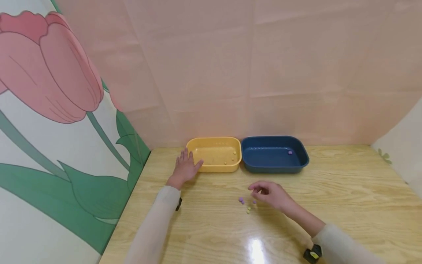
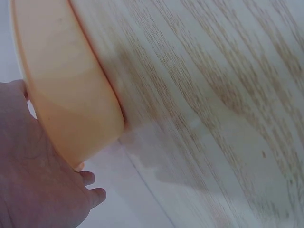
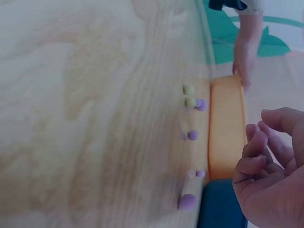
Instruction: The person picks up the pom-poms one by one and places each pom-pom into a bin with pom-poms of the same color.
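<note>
My left hand (image 1: 185, 169) rests with spread fingers on the left end of the yellow tray (image 1: 214, 169); in the left wrist view its fingers lie along the tray's outer rim. Over the table in front of the blue tray (image 1: 273, 169) hovers my right hand (image 1: 268, 193), its fingers loosely bent. The right wrist view shows a gap between thumb and fingertips, with nothing held there. Close by on the wood lie several small purple balls (image 3: 187, 202), one larger than the others, and two yellow-green balls (image 3: 188, 89).
Inside the yellow tray are several small yellow balls (image 1: 234, 153). A purple ball (image 1: 290, 153) sits at the right side of the blue tray. Both trays stand side by side at the back of the wooden table (image 1: 346, 190), before a pink cloth (image 1: 211, 73).
</note>
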